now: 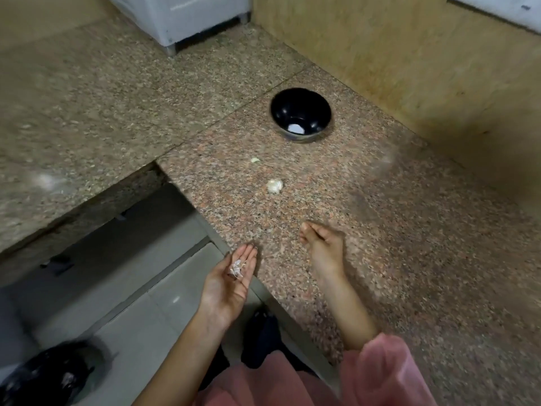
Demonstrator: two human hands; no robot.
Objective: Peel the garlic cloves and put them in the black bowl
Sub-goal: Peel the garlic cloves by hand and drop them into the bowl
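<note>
You are holding your left hand (pixel 231 284) palm up over the edge of the speckled pinkish-brown granite counter (pixel 395 259), fingers straight and close together. A small clump of white papery garlic skins (pixel 236 269) is lying loose on those fingers; nothing is curling round it.

Your right hand (pixel 323 244) is hovering over the counter just to the right, back turned upward. Its fingertips (pixel 306 230) are bunched together and pointing toward the far side. The hand is blurred, so I cannot tell whether it is pinching anything or simply closing on itself.

A whitish garlic clove (pixel 275 185) is sitting on the counter beyond your hands. A smaller pale green-white garlic scrap (pixel 255 160) is lying a little farther on and to the left, apart from the clove.

The round glossy black bowl (pixel 292 102) is standing upright on the counter beyond both pieces, near the beige tiled wall (pixel 380 54). A white patch is showing at its bottom; glare or a clove, I cannot tell.

Down to your left, a bin lined with a black plastic bag (pixel 49 373) is standing on the grey tiled floor (pixel 164 303). A white boxy appliance (pixel 181 16) is sitting at the far end of the counter.
</note>
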